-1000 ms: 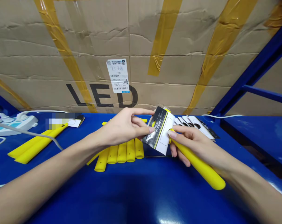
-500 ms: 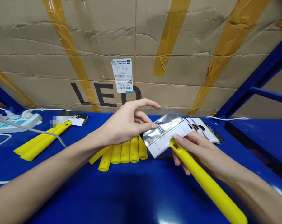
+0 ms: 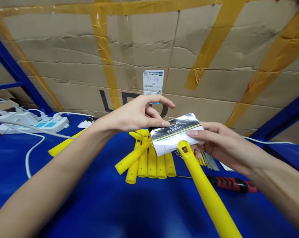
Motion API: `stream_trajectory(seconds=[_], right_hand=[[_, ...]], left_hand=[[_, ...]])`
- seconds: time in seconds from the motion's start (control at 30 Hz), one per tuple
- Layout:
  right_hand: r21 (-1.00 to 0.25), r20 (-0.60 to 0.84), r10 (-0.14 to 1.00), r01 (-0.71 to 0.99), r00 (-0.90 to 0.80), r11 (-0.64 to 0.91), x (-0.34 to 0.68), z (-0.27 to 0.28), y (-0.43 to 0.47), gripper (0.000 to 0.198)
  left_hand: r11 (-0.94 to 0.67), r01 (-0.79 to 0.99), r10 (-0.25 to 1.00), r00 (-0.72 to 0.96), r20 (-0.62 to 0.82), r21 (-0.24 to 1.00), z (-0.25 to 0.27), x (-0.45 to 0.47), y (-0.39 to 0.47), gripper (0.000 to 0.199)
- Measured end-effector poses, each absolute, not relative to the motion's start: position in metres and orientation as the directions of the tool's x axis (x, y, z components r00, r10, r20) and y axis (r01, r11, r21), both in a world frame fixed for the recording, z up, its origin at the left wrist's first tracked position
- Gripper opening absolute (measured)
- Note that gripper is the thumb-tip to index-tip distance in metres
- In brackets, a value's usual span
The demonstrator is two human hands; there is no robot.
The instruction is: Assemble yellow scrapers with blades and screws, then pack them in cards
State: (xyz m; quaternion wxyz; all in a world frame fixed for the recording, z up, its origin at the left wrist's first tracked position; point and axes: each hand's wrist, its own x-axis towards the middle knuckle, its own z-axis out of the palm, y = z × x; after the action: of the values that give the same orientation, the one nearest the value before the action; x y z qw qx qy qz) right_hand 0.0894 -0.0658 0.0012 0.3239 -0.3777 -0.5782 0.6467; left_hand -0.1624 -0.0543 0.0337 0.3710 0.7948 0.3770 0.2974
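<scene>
A black and white printed card [image 3: 173, 135] is held up in front of me, its face showing. The thumb of my left hand [image 3: 137, 114] presses on the card's upper left edge; the index finger stretches out above it, and the other fingers curl. My right hand [image 3: 217, 140] grips the card's right side, thumb on the face. A yellow tubular handle [image 3: 209, 188] with a hole near its end hangs from the card's lower edge towards my lower right. How card and handle join is hidden. Several yellow handles [image 3: 151, 163] lie below the card.
A screwdriver [image 3: 233, 184] with a red and black grip lies right of the handles. Further left sit a white power strip [image 3: 52, 124] with cables and another yellow handle [image 3: 61, 147]. A taped cardboard box [image 3: 149, 39] stands behind the blue surface [image 3: 139, 211].
The view has shifted left, showing more of the power strip and the screwdriver. My right thumb has moved from the handle's end up onto the card, which is now more level.
</scene>
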Motion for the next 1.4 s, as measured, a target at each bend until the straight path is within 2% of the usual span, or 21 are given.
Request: stream_trajectory(seconds=[0.1, 0.2, 0.3, 0.37, 0.43, 0.53, 0.73, 0.83, 0.93, 1.1, 1.2, 1.3, 1.4], right_hand=[[-0.990, -0.141, 0.818, 0.060, -0.557, -0.130, 0.052, 0.018, -0.053, 0.020], [-0.981, -0.193, 0.822, 0.114, -0.535, -0.156, 0.007, 0.029, -0.041, 0.015], [-0.976, -0.216, 0.858, 0.110, -0.466, -0.186, -0.041, 0.035, -0.031, 0.006], [-0.964, -0.264, 0.846, 0.125, -0.463, -0.233, -0.072, 0.035, -0.027, 0.002], [-0.955, -0.293, 0.812, 0.105, -0.505, -0.278, -0.102, 0.030, -0.022, 0.007], [-0.943, -0.316, 0.794, 0.076, -0.519, -0.325, -0.145, 0.015, -0.016, 0.013], [-0.937, -0.348, 0.810, 0.198, -0.472, -0.287, -0.198, -0.023, -0.003, 0.020], [-0.919, -0.379, 0.801, 0.293, -0.464, -0.265, -0.207, -0.037, 0.005, 0.021], [-0.895, -0.377, 0.816, 0.399, -0.438, -0.199, -0.209, -0.048, 0.016, 0.036], [-0.817, -0.238, 0.901, 0.576, -0.364, 0.017, -0.206, -0.061, 0.031, 0.032], [-0.755, -0.181, 0.909, 0.645, -0.376, 0.117, -0.203, -0.067, 0.031, 0.034], [-0.715, -0.136, 0.902, 0.671, -0.410, 0.198, -0.200, -0.068, 0.026, 0.039], [-0.664, 0.020, 0.908, 0.674, -0.419, 0.325, -0.193, -0.056, 0.022, 0.044]], left_hand=[[-0.437, 0.515, 0.847, 0.512, 0.145, 0.737, 0.050, -0.197, -0.054, 0.054], [-0.377, 0.741, 0.913, 0.400, 0.086, 0.556, 0.065, -0.238, -0.057, 0.054], [-0.186, 0.915, 0.982, 0.168, 0.083, 0.358, 0.079, -0.284, -0.066, 0.048], [-0.029, 0.956, 0.998, 0.012, 0.062, 0.291, 0.086, -0.314, -0.073, 0.050], [0.091, 0.945, 0.995, -0.101, 0.016, 0.314, 0.091, -0.339, -0.081, 0.055], [0.175, 0.901, 0.985, -0.163, -0.063, 0.397, 0.090, -0.365, -0.088, 0.061], [0.223, 0.838, 0.955, -0.085, -0.284, 0.498, 0.059, -0.380, -0.069, 0.035], [0.251, 0.831, 0.941, -0.088, -0.328, 0.497, 0.043, -0.385, -0.054, 0.035], [0.257, 0.838, 0.935, -0.089, -0.344, 0.482, 0.033, -0.390, -0.045, 0.038], [0.277, 0.863, 0.890, -0.063, -0.452, 0.423, 0.018, -0.395, -0.039, 0.049], [0.262, 0.880, 0.882, -0.052, -0.469, 0.395, 0.012, -0.396, -0.037, 0.053], [0.215, 0.912, 0.895, -0.040, -0.444, 0.350, 0.013, -0.397, -0.034, 0.048], [0.128, 0.947, 0.928, -0.010, -0.373, 0.294, 0.023, -0.393, -0.032, 0.036]])
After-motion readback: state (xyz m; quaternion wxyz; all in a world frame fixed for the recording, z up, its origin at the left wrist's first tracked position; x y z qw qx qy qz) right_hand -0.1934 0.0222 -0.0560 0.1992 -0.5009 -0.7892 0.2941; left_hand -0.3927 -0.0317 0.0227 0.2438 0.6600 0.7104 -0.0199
